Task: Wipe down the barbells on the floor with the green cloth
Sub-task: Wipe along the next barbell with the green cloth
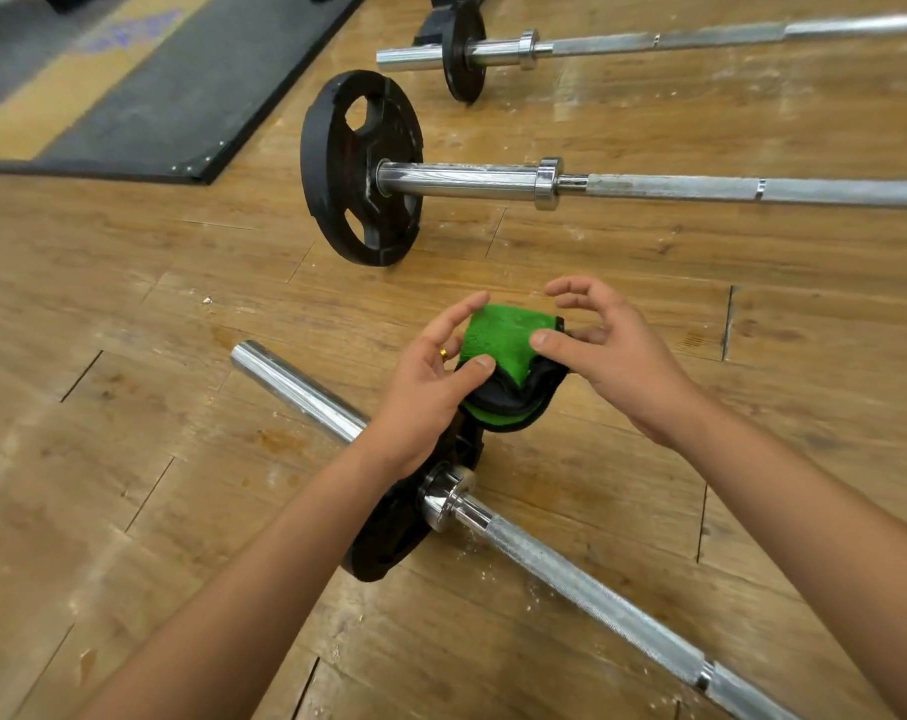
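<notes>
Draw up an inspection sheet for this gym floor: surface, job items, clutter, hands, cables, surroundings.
Surface: wooden floor, scuffed, with pale chalky patches.
Job's things: green cloth, folded and black-edged, held above the near barbell; the middle barbell and far barbell lie beyond, each with a black plate.
Clutter: white flecks on the boards around the near barbell.
Hands: left hand and right hand both pinch the cloth, thumbs on top.
Cables: nothing seen.
Surroundings: black mat at upper left.
</notes>
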The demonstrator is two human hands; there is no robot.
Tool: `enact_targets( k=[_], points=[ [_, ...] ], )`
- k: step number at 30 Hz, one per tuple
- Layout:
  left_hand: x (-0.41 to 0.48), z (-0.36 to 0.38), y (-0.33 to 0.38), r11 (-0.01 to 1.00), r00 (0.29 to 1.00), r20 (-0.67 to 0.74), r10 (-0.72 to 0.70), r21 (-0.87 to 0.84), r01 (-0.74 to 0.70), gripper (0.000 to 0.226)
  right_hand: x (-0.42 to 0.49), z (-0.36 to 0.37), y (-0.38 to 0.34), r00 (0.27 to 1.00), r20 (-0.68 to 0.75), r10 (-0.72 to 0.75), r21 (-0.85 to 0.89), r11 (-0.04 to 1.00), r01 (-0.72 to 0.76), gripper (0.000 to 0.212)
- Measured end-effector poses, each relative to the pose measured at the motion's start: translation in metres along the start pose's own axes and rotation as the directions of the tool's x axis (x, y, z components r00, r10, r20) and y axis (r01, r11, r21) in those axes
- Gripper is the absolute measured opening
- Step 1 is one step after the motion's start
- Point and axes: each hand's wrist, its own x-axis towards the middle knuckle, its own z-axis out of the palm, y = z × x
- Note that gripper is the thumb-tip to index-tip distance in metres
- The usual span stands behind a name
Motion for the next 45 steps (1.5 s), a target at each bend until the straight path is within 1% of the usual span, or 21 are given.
enact_targets(
  k=[5, 7, 8, 10, 11, 12, 14, 16, 19, 21, 22, 23, 26, 28, 31, 33, 36, 38, 41, 43, 45],
  points=[
    [0.003, 0.006, 0.007, 0.994, 0.999, -0.041, 0.01, 0.105, -0.006, 0.051, -0.009, -0.004, -0.003, 0.987, 0.163, 0.017, -0.301, 0.953, 0.033, 0.048],
    [0.002, 0.007, 0.017, 0.963, 0.998, -0.048, 0.035, 0.267, -0.021, 0.045, -0.015, -0.004, -0.005, 0.988, 0.152, 0.012, -0.343, 0.938, 0.041, 0.04],
    [0.002, 0.007, 0.02, 0.91, 0.996, -0.043, 0.074, 0.412, -0.05, 0.041, -0.017, -0.005, -0.006, 0.991, 0.134, 0.001, -0.35, 0.935, 0.047, 0.035],
    [0.0, 0.007, 0.024, 0.732, 0.988, 0.009, 0.152, 0.671, -0.119, 0.032, -0.019, -0.005, -0.007, 0.993, 0.12, -0.021, -0.341, 0.938, 0.061, 0.026],
    [-0.001, 0.007, 0.025, 0.663, 0.985, 0.046, 0.166, 0.734, -0.146, 0.028, -0.018, -0.006, -0.008, 0.992, 0.122, -0.024, -0.322, 0.945, 0.063, 0.025],
    [-0.001, 0.008, 0.027, 0.63, 0.984, 0.083, 0.159, 0.759, -0.166, 0.025, -0.017, -0.005, -0.007, 0.992, 0.127, -0.019, -0.291, 0.955, 0.055, 0.026],
    [0.0, 0.005, 0.029, 0.626, 0.983, 0.139, 0.122, 0.758, -0.185, 0.021, -0.015, 0.0, -0.003, 0.99, 0.139, -0.013, -0.221, 0.974, 0.044, 0.03],
    [0.0, -0.002, 0.03, 0.633, 0.987, 0.128, 0.097, 0.758, -0.16, 0.018, -0.014, 0.012, 0.005, 0.993, 0.119, -0.018, -0.187, 0.982, 0.04, 0.039],
    [-0.003, -0.031, 0.028, 0.667, 0.992, -0.009, 0.126, 0.741, -0.078, 0.018, -0.021, 0.035, 0.02, 0.995, 0.093, 0.019, -0.183, 0.983, -0.002, 0.067],
    [-0.007, -0.06, 0.028, 0.689, 0.97, -0.154, 0.19, 0.725, -0.02, 0.033, -0.027, 0.048, 0.03, 0.985, 0.164, 0.044, -0.262, 0.965, 0.001, 0.079],
    [-0.009, -0.079, 0.028, 0.659, 0.944, -0.219, 0.246, 0.752, 0.003, 0.045, -0.029, 0.054, 0.035, 0.973, 0.224, 0.051, -0.332, 0.943, 0.027, 0.079],
    [-0.011, -0.098, 0.027, 0.594, 0.911, -0.269, 0.313, 0.804, 0.034, 0.05, -0.031, 0.06, 0.038, 0.956, 0.287, 0.052, -0.407, 0.91, 0.073, 0.076],
    [-0.019, -0.155, 0.019, 0.364, 0.812, -0.321, 0.487, 0.92, 0.145, 0.047, -0.031, 0.078, 0.042, 0.915, 0.402, 0.035, -0.522, 0.83, 0.198, 0.07],
    [-0.022, -0.185, 0.009, 0.297, 0.807, -0.308, 0.504, 0.939, 0.173, 0.046, -0.024, 0.088, 0.037, 0.904, 0.426, 0.02, -0.553, 0.797, 0.243, 0.068],
    [-0.024, -0.211, -0.014, 0.198, 0.877, -0.214, 0.431, 0.97, 0.14, 0.041, -0.011, 0.098, 0.024, 0.852, 0.523, -0.014, -0.57, 0.738, 0.362, 0.057],
    [-0.028, -0.215, -0.036, 0.194, 0.916, -0.158, 0.368, 0.977, 0.091, 0.04, -0.005, 0.104, 0.011, 0.829, 0.557, -0.052, -0.529, 0.747, 0.403, 0.056],
    [-0.033, -0.213, -0.059, 0.324, 0.899, -0.226, 0.375, 0.941, 0.102, 0.037, 0.005, 0.119, -0.006, 0.822, 0.558, -0.113, -0.533, 0.71, 0.46, 0.06],
    [-0.034, -0.212, -0.066, 0.38, 0.897, -0.27, 0.351, 0.916, 0.127, 0.038, 0.008, 0.133, -0.012, 0.806, 0.585, -0.088, -0.58, 0.649, 0.492, 0.063],
    [-0.03, -0.218, -0.067, 0.297, 0.907, -0.238, 0.348, 0.945, 0.135, 0.033, 0.003, 0.152, -0.009, 0.78, 0.626, 0.006, -0.667, 0.522, 0.532, 0.067],
    [-0.025, -0.219, -0.062, 0.253, 0.892, -0.253, 0.376, 0.953, 0.164, 0.024, -0.002, 0.16, -0.004, 0.782, 0.623, 0.019, -0.71, 0.432, 0.555, 0.065],
    [-0.017, -0.217, -0.058, 0.191, 0.887, -0.249, 0.389, 0.964, 0.187, 0.02, -0.003, 0.162, -0.001, 0.783, 0.621, 0.01, -0.72, 0.401, 0.566, 0.063]
  ],
)
